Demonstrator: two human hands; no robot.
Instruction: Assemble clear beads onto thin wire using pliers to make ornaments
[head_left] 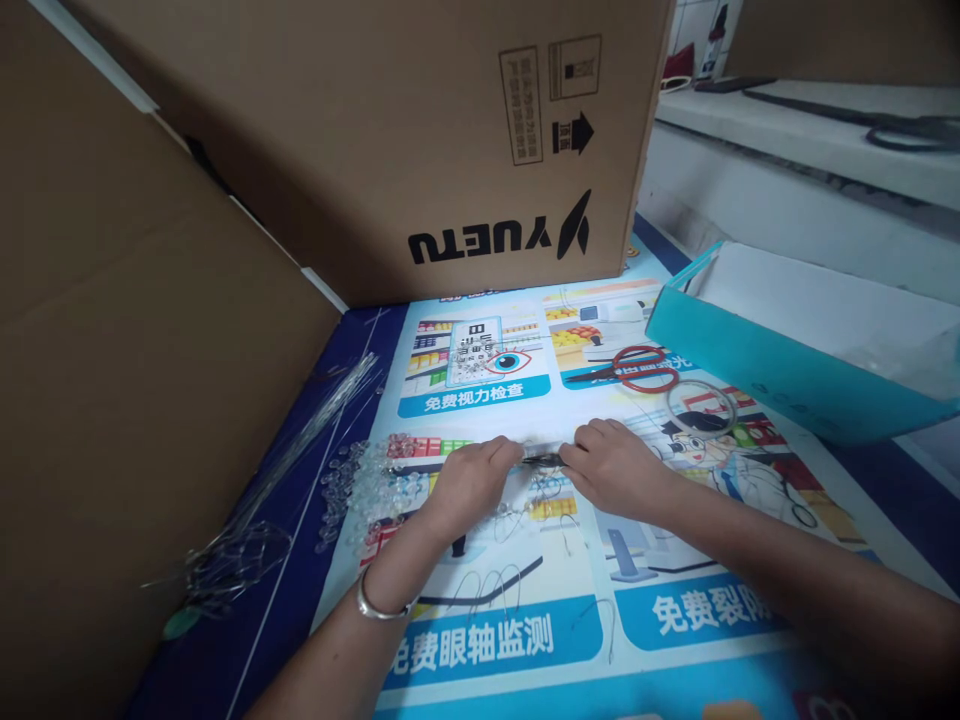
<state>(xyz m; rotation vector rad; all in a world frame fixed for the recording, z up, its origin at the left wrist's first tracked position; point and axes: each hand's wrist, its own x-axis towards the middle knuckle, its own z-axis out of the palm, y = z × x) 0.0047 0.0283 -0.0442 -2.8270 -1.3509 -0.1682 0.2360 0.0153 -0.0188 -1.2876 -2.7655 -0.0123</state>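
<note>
The left hand (471,480) and right hand (611,462) meet at mid-table, fingers pinched on a small dark tool (541,460) between them, above the printed poster mat (525,640). Clear beads (367,480) lie just left; red scissors (634,368) lie farther off, near the teal box (750,350)

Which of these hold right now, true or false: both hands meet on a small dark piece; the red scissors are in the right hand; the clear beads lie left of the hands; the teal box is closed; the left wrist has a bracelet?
1. Left hand and right hand meet on a small dark piece: true.
2. The red scissors are in the right hand: false, they lie on the printed mat beyond the hands.
3. The clear beads lie left of the hands: true.
4. The teal box is closed: false, its top is open.
5. The left wrist has a bracelet: true.
</note>
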